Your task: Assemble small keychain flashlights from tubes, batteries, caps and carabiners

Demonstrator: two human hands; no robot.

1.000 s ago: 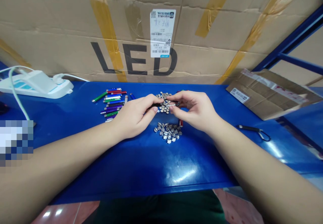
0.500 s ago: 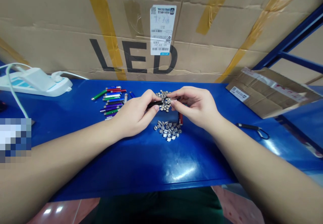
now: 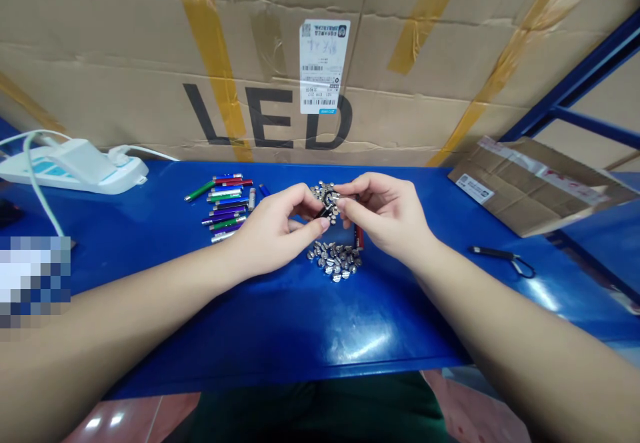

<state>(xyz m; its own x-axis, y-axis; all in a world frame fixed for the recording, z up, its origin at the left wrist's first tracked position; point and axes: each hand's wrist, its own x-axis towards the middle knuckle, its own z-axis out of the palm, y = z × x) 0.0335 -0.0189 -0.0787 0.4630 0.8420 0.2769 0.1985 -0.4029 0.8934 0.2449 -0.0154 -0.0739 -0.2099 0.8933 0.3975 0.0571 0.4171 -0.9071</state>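
One heap of silver caps, near, on the blue table. Two hands beyond: left hand, fingers curled around a black tube; right hand, thumb and fingertips pinching a dark curved piece at the tube's far end. Change: tube now tilted, against near level a second ago; handling appears unfinished. Farther: small round pieces; coloured tubes, left; LED carton behind.

A person's left hand and right hand are bare, as are the forearms, smooth, slender at the wrist and appearing broader toward the lower corners. Dark green clothing shows at the lap, softly creased, sinking almost to black in shadow; its cut is too dim to tell.
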